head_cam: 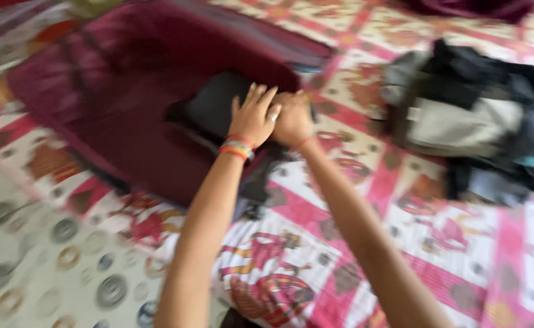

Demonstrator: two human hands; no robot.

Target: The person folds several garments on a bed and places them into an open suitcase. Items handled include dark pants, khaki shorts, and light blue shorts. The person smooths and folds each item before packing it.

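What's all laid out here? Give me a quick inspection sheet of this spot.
Surface: patterned pink and white bedsheet, picture blurred.
Job's things: open maroon suitcase; black folded garment inside it.
Clutter: pile of dark and grey clothes to the right.
Grips: left hand, with wristbands, spread flat on the garment; right hand beside it, touching it, closure unclear.
Cables: nothing seen.
Surroundings: circle-patterned cloth at lower left.

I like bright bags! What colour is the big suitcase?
The suitcase is dark maroon, seen in the head view.
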